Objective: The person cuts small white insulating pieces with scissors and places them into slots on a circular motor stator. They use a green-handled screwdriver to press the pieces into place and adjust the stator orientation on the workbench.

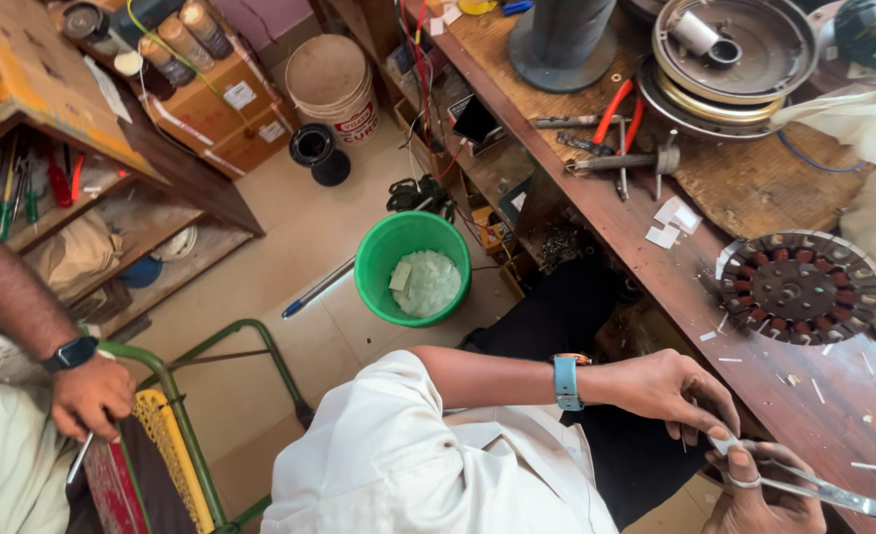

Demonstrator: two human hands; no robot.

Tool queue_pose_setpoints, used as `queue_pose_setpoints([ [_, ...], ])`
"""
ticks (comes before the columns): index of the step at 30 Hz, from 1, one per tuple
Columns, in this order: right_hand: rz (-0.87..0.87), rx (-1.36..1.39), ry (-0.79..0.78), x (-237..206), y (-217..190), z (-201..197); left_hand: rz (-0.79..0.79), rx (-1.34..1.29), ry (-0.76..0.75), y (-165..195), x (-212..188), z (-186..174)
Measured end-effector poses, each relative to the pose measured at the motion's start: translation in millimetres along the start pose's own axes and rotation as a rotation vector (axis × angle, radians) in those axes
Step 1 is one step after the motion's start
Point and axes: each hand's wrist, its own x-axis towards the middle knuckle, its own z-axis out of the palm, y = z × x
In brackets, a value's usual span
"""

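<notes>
Two hands at work: right hand (759, 494) grips scissors (833, 494); left hand (670, 391) pinches a paper strip (723, 445) just above. Many cut strips (670, 222) lie beyond; stator (799, 287) slots appear unlined.

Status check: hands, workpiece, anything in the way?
Left hand pinches a small white strip. Right hand holds scissors at it. Stator on bench, untouched. Nothing between.

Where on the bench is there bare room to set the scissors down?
Bare wood lies between the stator and the bench's near edge, though paper scraps litter it. A smaller gap sits left of the white paper pieces. The far end is crowded: pliers, hammer, rotor housing.
</notes>
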Motion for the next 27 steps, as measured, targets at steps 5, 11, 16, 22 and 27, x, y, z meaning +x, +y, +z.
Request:
queue_pose_setpoints([
  [5, 0.118, -0.193, -0.184, 36, 27, -40, 0.036, 0.136, -0.039, 2, 10, -6],
  [11, 0.128, -0.103, -0.181, 35, 28, -23, 0.094, 0.241, -0.039, -16, 32, -13],
  [16, 0.209, -0.047, -0.333, 27, 16, -19, 0.488, 0.34, 0.233, -23, 64, -24],
  [22, 0.5, 0.097, -0.509, 39, 30, -17, 0.544, 0.252, 0.205, 1, 79, -36],
  [27, 0.604, 0.636, -0.81, 52, 36, 10, 0.433, 0.118, 0.32, -8, 57, -48],
])
